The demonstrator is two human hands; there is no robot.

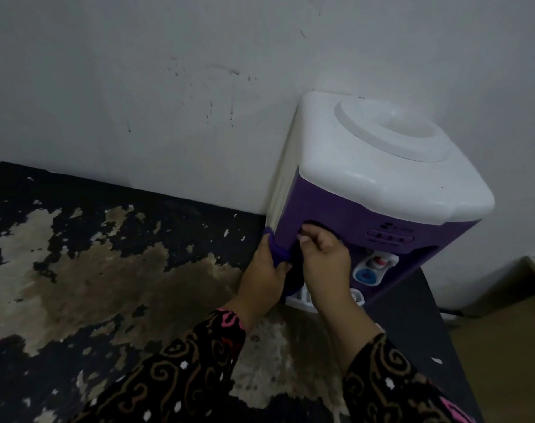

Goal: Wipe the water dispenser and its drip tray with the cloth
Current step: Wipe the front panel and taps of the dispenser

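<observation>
Worn black tabletop [77,270], paint peeled to tan patches, fills 9 o'clock. Left hand [264,277], patterned sleeve [181,361], reaches up from 6 o'clock, fingers wrapped on a purple cloth [278,253] pressed against the dispenser's lower left front corner. Right hand [324,264] just beside it, wrist bent, fingers curled into the dark recess of the purple front; what it grasps, cannot tell. Water dispenser [382,166], white top, stands at 3 o'clock against the wall [199,87]. White drip tray [299,300] peeks out below the hands.
</observation>
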